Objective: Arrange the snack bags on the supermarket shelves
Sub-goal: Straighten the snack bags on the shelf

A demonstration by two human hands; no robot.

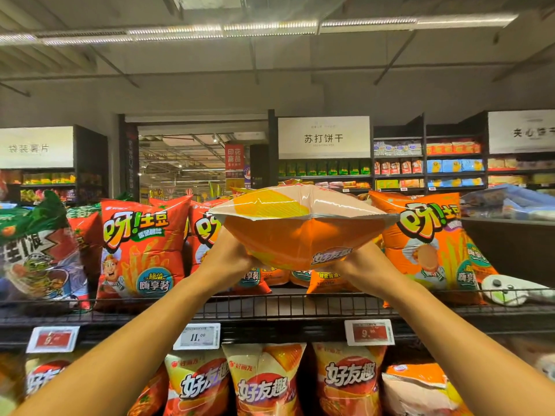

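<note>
An orange and cream snack bag [303,232] is held up above the top wire shelf [288,307], tilted so its sealed end faces me. My left hand [231,259] grips its lower left side and my right hand [360,265] grips its lower right side. Red snack bags [141,250] stand upright on the shelf to the left, and orange snack bags [432,244] stand to the right. Behind the held bag, more small bags [327,280] lie low in the gap.
A green and red bag [36,250] leans at far left. A white plush toy [510,291] lies at the shelf's right end. Price tags [198,336] hang on the shelf edge. The lower shelf holds several chip bags [264,382]. More aisles stand behind.
</note>
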